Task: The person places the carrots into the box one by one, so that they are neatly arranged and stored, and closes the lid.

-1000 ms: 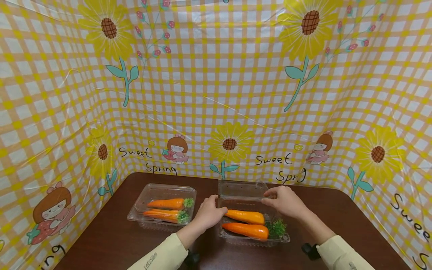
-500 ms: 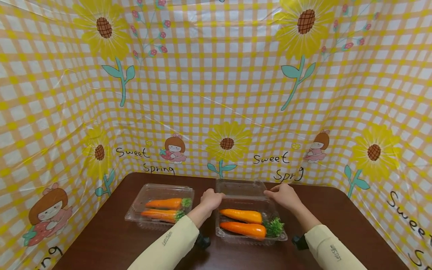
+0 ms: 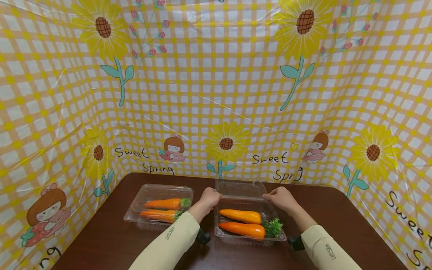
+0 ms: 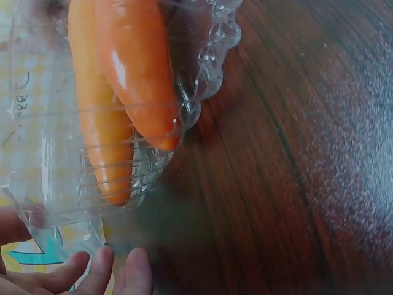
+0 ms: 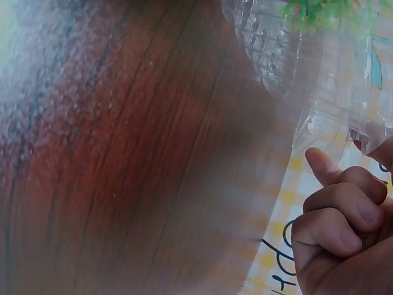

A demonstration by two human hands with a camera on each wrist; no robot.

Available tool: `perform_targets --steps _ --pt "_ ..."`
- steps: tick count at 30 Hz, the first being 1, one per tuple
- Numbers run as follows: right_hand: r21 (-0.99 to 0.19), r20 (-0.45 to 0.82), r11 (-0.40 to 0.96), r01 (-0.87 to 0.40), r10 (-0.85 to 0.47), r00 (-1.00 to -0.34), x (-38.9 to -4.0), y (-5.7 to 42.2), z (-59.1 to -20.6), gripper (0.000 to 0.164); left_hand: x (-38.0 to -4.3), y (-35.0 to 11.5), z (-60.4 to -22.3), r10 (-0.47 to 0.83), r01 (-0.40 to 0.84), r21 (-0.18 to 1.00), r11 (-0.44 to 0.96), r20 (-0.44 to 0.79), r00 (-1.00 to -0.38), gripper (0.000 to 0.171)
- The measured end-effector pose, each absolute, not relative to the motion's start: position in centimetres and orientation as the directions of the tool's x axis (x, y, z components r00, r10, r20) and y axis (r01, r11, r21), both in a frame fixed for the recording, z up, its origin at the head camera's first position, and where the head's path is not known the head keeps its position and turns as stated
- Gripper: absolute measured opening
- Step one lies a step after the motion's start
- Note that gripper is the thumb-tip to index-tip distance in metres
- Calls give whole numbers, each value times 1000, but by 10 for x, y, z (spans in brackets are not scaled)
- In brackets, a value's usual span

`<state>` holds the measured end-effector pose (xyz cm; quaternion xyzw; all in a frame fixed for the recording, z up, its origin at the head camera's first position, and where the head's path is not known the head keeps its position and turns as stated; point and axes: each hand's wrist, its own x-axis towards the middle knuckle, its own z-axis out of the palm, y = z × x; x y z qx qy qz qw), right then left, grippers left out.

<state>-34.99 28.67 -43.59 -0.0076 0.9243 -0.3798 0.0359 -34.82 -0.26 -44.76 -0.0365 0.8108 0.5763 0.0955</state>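
Note:
An opened clear plastic clamshell box (image 3: 236,204) stands on the table, its lid (image 3: 240,188) tipped back at the far side. Inside lie two carrots: a lighter orange carrot (image 3: 241,216) behind and a deeper orange carrot (image 3: 243,230) in front, with green tops at the right. My left hand (image 3: 209,198) pinches the box's lid at its left side near the hinge; its fingertips (image 4: 101,264) show beside the plastic in the left wrist view. At the right side, my right hand (image 3: 282,198) pinches the lid edge, the other fingers (image 5: 338,203) curled in the right wrist view.
Left of the hands stands a second clear clamshell box (image 3: 135,210), its lid down over two carrots (image 3: 163,204). The brown table (image 3: 101,240) ends at a checked cloth (image 3: 189,93) with sunflowers that surrounds it at the back and sides.
My left hand has moved from above the box's left side back to the lid's left edge. My right hand has shifted slightly and now pinches the lid's right edge. The carrots stay put.

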Motion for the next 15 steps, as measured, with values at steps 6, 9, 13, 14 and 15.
perform_targets --steps 6,9,13,14,15 --pt "-716 -60 698 22 -30 -998 -346 285 -432 32 -348 -3 -448 63 -156 936 315 -185 -981 49" --pt "-727 -45 686 23 -14 -999 -345 285 -430 30 -349 -4 -449 67 -125 940 316 -153 -986 47" --pt "-740 -28 671 31 14 -999 -345 287 -427 30 -350 -3 -447 48 -76 939 334 -98 -994 42" --pt "-748 -29 663 39 26 -999 -345 288 -427 30 -351 -3 -446 39 -69 940 334 -87 -995 40" --pt "-759 -32 650 47 35 -999 -346 289 -427 31 -351 -3 -445 32 -59 941 334 -74 -997 38"
